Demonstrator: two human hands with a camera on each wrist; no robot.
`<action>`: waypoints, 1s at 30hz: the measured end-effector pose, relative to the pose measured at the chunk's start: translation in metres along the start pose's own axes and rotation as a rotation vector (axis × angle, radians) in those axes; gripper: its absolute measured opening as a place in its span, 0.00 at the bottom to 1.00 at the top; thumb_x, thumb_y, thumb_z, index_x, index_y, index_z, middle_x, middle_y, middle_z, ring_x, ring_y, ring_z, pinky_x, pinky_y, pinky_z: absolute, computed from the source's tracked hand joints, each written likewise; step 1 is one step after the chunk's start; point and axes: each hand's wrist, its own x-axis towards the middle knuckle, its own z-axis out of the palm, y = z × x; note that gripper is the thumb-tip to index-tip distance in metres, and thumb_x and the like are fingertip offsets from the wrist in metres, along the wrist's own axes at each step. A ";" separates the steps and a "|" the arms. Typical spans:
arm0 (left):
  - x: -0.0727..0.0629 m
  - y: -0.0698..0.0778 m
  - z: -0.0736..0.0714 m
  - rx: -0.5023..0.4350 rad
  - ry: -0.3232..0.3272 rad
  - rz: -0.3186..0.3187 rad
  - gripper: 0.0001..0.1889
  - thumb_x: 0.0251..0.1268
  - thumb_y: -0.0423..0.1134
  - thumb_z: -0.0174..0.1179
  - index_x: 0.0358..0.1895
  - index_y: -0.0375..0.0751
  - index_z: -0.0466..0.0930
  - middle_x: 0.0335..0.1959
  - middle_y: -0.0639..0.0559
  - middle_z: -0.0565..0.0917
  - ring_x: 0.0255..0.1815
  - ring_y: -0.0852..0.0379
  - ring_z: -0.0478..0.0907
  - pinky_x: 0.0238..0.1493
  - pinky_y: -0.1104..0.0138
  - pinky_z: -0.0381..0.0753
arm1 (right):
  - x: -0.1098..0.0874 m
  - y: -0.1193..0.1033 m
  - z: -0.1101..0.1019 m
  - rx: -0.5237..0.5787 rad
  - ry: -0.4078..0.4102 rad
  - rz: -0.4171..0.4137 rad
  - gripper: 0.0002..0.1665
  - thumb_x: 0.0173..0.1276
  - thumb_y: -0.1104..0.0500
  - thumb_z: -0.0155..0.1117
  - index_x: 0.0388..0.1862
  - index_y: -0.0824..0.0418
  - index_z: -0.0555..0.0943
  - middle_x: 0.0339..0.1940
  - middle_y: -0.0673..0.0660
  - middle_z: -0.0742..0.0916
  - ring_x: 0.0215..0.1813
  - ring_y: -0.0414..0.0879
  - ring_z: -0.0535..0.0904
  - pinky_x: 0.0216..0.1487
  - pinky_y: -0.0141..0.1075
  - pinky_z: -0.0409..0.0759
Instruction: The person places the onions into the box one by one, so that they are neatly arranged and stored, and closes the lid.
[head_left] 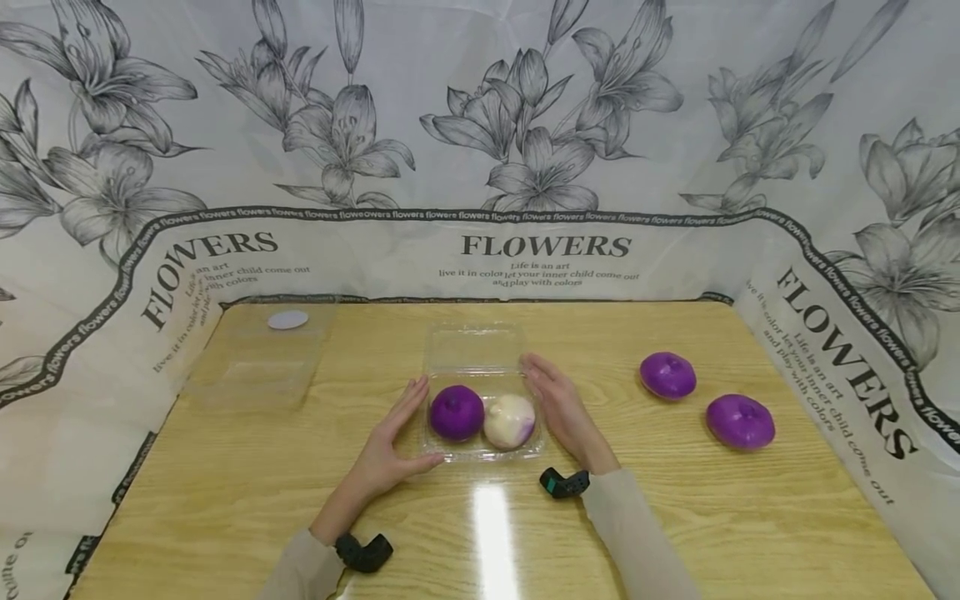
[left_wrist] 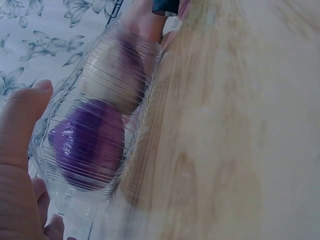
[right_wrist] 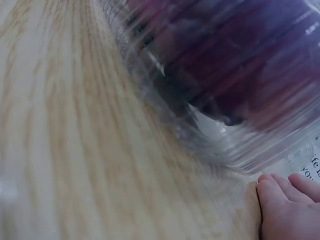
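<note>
A clear plastic clamshell box (head_left: pixel 480 454) lies with its lid (head_left: pixel 476 346) folded back toward the wall. Inside its base sit a round purple onion (head_left: pixel 457 412) on the left and a white onion with a purple patch (head_left: pixel 510 421) on the right. My left hand (head_left: pixel 386 450) is at the box's left side, fingers extended along it and thumb by the front left corner. At the right side is my right hand (head_left: pixel 562 408), its fingers stretched toward the rear corner. In the left wrist view, the left thumb (left_wrist: pixel 25 117) stands straight beside the ribbed plastic.
Two purple onions, one farther back (head_left: pixel 667 375) and one nearer (head_left: pixel 740 422), lie on the table (head_left: pixel 420 525) at the right. Clear plastic packaging (head_left: pixel 255 375) with a white oval label (head_left: pixel 288 320) is at the back left. Flower-printed sheeting (head_left: pixel 547 250) walls the table.
</note>
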 end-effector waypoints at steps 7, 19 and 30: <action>0.000 0.001 0.000 -0.012 0.001 -0.002 0.51 0.50 0.38 0.78 0.77 0.36 0.56 0.80 0.51 0.52 0.81 0.46 0.41 0.75 0.40 0.44 | -0.001 0.002 0.001 -0.037 0.002 -0.019 0.32 0.79 0.63 0.45 0.77 0.72 0.52 0.78 0.66 0.60 0.79 0.54 0.53 0.80 0.40 0.50; -0.002 -0.001 -0.002 -0.005 -0.002 -0.007 0.52 0.50 0.39 0.78 0.77 0.37 0.56 0.80 0.52 0.52 0.81 0.46 0.41 0.75 0.39 0.44 | -0.001 0.001 0.005 -0.057 -0.017 -0.022 0.32 0.80 0.63 0.44 0.78 0.70 0.52 0.79 0.64 0.59 0.80 0.52 0.51 0.80 0.40 0.47; -0.002 -0.003 -0.002 0.001 0.002 -0.010 0.52 0.49 0.41 0.78 0.77 0.38 0.57 0.80 0.53 0.52 0.81 0.46 0.41 0.76 0.41 0.44 | 0.000 0.002 0.005 -0.036 -0.038 -0.042 0.32 0.80 0.63 0.44 0.78 0.69 0.51 0.80 0.65 0.58 0.80 0.56 0.51 0.80 0.43 0.47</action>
